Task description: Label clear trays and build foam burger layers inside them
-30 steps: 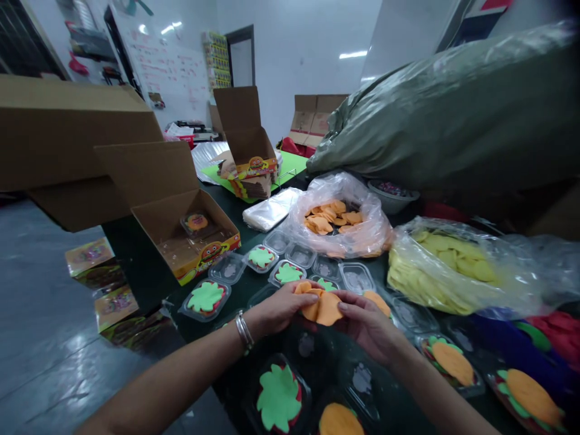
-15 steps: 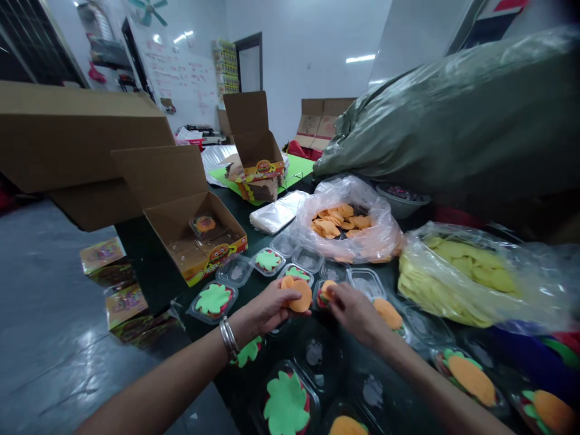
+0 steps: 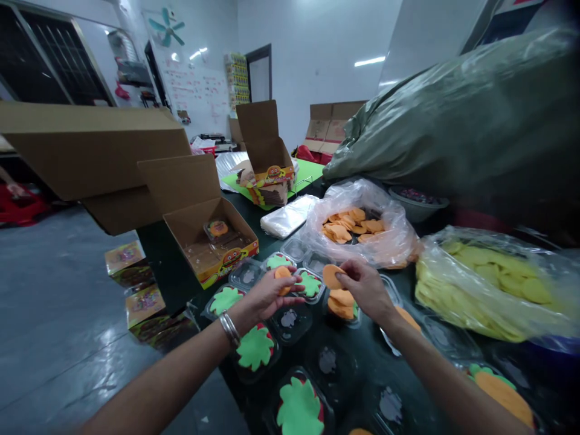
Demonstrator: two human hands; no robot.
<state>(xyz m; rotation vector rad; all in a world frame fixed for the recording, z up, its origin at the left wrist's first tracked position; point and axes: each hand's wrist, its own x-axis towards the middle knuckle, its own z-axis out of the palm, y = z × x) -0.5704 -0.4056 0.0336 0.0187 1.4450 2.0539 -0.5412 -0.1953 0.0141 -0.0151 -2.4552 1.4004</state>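
My left hand (image 3: 267, 295) holds a small orange foam-like disc (image 3: 283, 279) between thumb and fingers, its other fingers stretched out. My right hand (image 3: 368, 289) pinches another orange disc (image 3: 333, 276) by its edge. Just under that disc, orange pieces (image 3: 342, 307) lie on a clear plastic container with a bit of green showing. Left of them, a green leaf-shaped piece (image 3: 310, 284) with red edges sits in a clear container. Nearer me, larger green leaf pieces (image 3: 254, 349) rest on red ones in open containers.
A bag of orange pieces (image 3: 338, 232) and a bag of yellow pieces (image 3: 471, 302) stand on the dark table. An open cardboard box (image 3: 199, 257) holds one packed container. A big grey-green sack (image 3: 453, 133) bulges in from the right. Stacked printed boxes (image 3: 124, 263) stand at left.
My right hand has lifted back from the container, now with an orange disc in its fingers; orange pieces lie there. My left hand has moved slightly left. The view has shifted left.
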